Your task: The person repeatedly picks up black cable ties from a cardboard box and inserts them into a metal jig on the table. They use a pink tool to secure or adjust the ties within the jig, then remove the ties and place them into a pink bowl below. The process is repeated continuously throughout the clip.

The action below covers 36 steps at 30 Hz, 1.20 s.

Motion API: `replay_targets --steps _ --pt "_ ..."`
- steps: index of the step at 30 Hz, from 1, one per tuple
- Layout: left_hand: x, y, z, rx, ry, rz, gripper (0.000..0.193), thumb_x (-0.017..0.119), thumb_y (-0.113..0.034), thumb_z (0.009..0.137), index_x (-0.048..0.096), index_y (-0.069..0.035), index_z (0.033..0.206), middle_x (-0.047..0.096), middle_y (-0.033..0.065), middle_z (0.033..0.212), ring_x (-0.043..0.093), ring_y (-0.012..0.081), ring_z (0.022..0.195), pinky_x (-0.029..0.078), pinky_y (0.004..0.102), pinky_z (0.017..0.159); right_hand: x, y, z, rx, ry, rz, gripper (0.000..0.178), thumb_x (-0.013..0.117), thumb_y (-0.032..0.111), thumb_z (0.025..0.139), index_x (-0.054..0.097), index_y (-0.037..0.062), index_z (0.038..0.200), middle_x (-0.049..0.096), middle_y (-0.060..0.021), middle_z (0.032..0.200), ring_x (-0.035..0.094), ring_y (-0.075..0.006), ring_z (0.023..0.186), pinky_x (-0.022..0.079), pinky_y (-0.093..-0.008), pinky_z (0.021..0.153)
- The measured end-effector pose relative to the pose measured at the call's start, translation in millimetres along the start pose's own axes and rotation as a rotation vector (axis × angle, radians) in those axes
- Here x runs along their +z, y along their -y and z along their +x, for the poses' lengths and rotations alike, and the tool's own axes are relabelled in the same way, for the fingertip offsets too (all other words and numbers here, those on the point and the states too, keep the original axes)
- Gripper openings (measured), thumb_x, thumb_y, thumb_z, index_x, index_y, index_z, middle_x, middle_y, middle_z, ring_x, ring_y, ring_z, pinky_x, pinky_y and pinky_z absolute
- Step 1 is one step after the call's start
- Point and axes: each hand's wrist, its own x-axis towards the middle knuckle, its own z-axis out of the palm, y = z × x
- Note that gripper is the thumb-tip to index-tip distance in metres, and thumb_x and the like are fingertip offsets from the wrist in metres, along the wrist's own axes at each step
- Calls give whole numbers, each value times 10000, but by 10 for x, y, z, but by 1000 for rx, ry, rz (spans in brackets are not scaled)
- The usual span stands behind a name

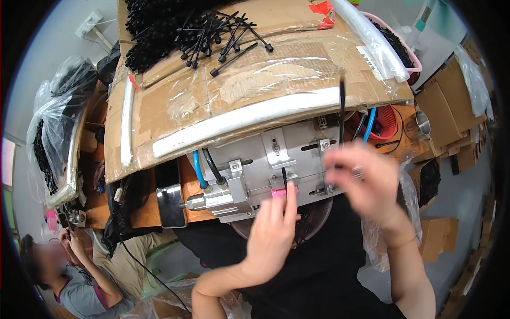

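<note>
My left hand point(270, 238) reaches over the front of a metal fixture point(258, 151), index finger stretched out beside a small pink block point(278, 192). Its other fingers lie partly over that block, and nothing shows held in them. Just above the block, a short black piece point(284, 173) sits in the fixture's middle. To the right, my right hand point(366, 181) is blurred by motion, its fingers closed around a thin black stick point(341, 106) that points up. Similar black sticks with knobbed ends point(223, 40) lie heaped on the cardboard point(249, 80) behind the fixture.
An air cylinder point(215, 202) with blue and black hoses adjoins the fixture, beside a dark phone point(170, 204). A red basket point(387, 123) and metal cup point(422, 123) stand right; a bowl point(313, 226) is below. A co-worker point(79, 282) sits at left. Cardboard boxes point(451, 101) line the right.
</note>
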Motion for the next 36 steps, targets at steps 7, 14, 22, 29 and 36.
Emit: replay_targets --steps 7,14,22,29,36 --pt "-568 1169 1667 111 -415 57 275 552 103 844 649 -57 1045 589 117 1024 546 292 943 448 373 851 628 229 -938 89 102 -53 623 771 4 769 512 -105 1325 521 -59 678 528 -172 567 437 -326 513" --pt "-718 1452 1774 97 -136 -114 324 601 81 832 627 -65 1119 577 105 960 563 236 782 475 330 746 721 161 -883 150 187 -84 670 809 45 725 534 -76 1324 639 -104 794 626 -216 658 503 -315 569" --pt "-358 187 194 -38 -140 38 643 689 33 772 479 99 1376 571 113 945 563 229 840 493 332 758 294 243 -769 249 85 -141 601 805 185 763 589 -25 1283 707 -142 960 701 -241 791 555 -304 618" --pt "229 -169 -168 -26 -2 95 679 612 5 744 432 98 1393 535 111 1032 522 215 847 482 300 767 163 248 -730 339 -32 -61 562 796 155 787 600 -11 1286 712 -98 915 516 -114 507 431 -227 472" --pt "175 -134 -121 -56 81 32 674 664 -19 791 414 93 1407 527 116 1010 517 246 875 474 336 798 44 282 -623 319 -12 -40 539 783 117 802 594 -34 1284 718 -110 949 531 -126 526 451 -243 493"
